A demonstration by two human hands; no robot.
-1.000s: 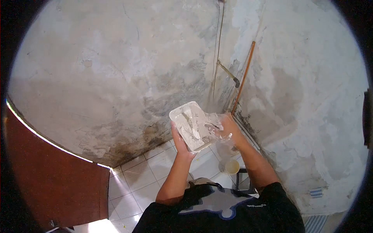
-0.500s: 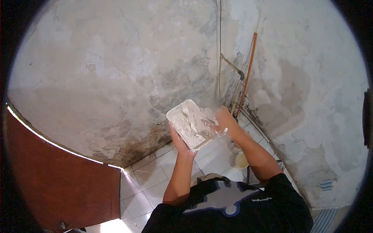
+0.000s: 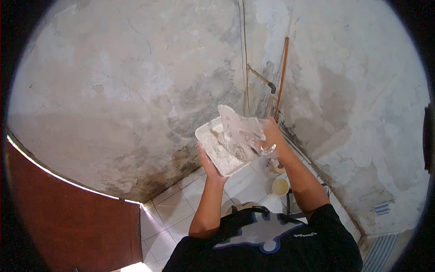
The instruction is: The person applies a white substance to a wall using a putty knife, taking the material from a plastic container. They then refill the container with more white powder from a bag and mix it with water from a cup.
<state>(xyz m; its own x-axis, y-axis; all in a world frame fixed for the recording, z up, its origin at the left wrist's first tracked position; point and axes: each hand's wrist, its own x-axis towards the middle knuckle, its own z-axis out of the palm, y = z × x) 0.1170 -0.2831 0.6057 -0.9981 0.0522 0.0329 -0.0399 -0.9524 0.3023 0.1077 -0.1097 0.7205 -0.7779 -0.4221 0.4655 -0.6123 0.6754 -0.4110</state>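
Note:
A white rectangular tub [image 3: 226, 161] with pale powdery or pasty material in it rests in my left hand [image 3: 210, 167], which grips it from the left and below. My right hand [image 3: 270, 138] is closed round a clear plastic bag or sheet [image 3: 259, 138] smeared with white. A flat, white-coated piece [image 3: 230, 121] sticks up from that plastic, over the tub's upper right part. Plastic hides some of my right fingers, and whether they also hold the flat piece is unclear.
Stained plaster walls [image 3: 136, 81] meet in a corner, where an orange pole [image 3: 282, 77] leans near a pipe [image 3: 260, 76]. A yellowish cup [image 3: 280, 187] and a clear container [image 3: 274, 167] stand on white floor tiles [image 3: 167, 204]. A reddish-brown panel [image 3: 72, 213] is at left.
The plastic and the flat piece have risen from low over the tub and turned upright. My right hand has shifted slightly right, and my left hand still holds the tub.

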